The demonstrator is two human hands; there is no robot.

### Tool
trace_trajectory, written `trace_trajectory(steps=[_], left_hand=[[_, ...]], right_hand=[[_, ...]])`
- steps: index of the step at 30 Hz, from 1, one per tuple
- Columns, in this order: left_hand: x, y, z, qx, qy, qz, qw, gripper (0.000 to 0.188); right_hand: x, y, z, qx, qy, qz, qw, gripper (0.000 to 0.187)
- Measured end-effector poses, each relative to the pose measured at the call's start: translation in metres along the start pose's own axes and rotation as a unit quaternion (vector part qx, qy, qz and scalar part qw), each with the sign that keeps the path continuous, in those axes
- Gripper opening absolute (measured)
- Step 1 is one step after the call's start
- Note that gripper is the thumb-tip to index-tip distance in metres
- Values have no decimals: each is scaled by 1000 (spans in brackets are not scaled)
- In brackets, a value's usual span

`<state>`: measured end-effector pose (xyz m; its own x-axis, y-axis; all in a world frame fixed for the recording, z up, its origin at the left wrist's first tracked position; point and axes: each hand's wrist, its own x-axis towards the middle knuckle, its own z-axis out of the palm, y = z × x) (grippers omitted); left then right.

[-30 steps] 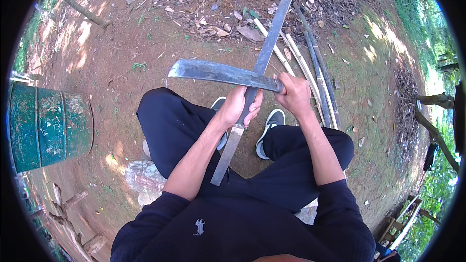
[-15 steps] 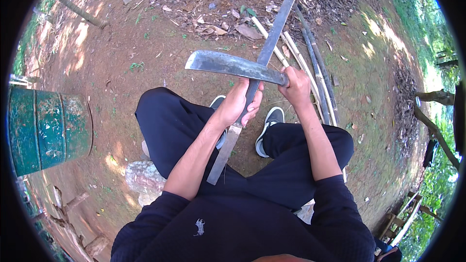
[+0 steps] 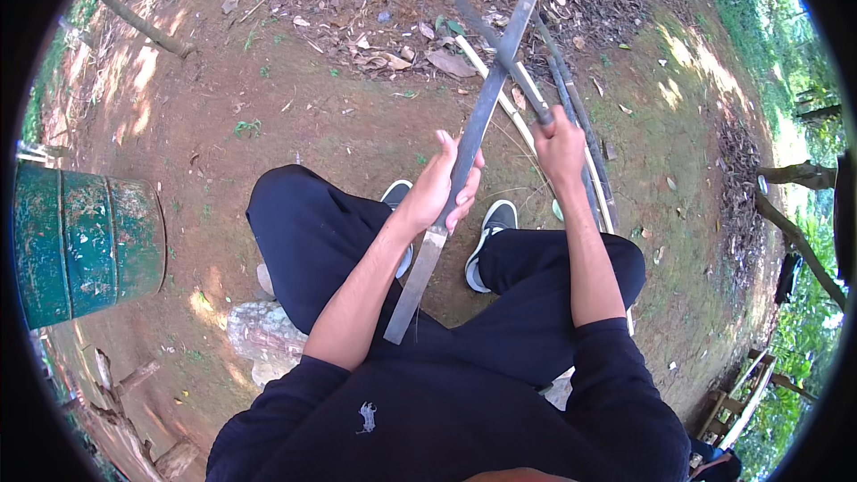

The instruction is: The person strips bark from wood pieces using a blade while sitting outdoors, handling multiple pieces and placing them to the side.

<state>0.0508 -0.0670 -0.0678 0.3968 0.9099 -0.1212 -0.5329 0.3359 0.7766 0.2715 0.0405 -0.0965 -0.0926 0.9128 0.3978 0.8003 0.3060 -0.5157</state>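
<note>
A long, dark bamboo strip (image 3: pixel 480 112) with pale nodes slants from my lap up past the top edge. My left hand (image 3: pixel 435 186) is wrapped round its lower middle, thumb raised. To the right of it, my right hand (image 3: pixel 562 147) grips the handle of a machete (image 3: pixel 478 22). The blade is smeared by motion and points up and to the left, crossing the strip well above my left hand. Whether the blade touches the strip I cannot tell. The strip's squared lower end rests over my dark trousers.
Several pale and dark bamboo lengths (image 3: pixel 596 174) lie on the soil beyond my right foot. A dented green metal drum (image 3: pixel 89 241) stands at the left. Close by my left thigh is a pale log or stone (image 3: pixel 263 330). Dry leaves (image 3: pixel 393 61) litter the ground ahead.
My right hand has moved slightly right with the machete. The blade has swung from lying across the strip just above my left hand to higher up it. The left hand keeps its hold.
</note>
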Motion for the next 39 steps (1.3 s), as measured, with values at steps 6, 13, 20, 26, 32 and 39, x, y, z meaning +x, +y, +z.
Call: trace_trajectory(steps=[6,13,20,26,32,39], left_hand=[[4,0,-1,37,15,16,999,104],[-8,-1,0,149,20,28,988,94],[-14,9,7,255,58,-14,965,40],[-13,8,9,208,61,5,976,26],[-10,4,10,181,80,-3,980,23],[-13,13,9,266,104,-39,957,16]], right_hand=[[-10,-44,-18,-74,-38,-251,964,21],[-25,-52,-15,-28,-81,-211,974,23],[-29,-46,-9,7,-61,-207,977,18],[-11,-2,-8,-58,-54,-148,986,20],[-20,-17,-5,-47,-54,-196,978,18],[-18,-31,-9,-65,-63,-265,960,20]])
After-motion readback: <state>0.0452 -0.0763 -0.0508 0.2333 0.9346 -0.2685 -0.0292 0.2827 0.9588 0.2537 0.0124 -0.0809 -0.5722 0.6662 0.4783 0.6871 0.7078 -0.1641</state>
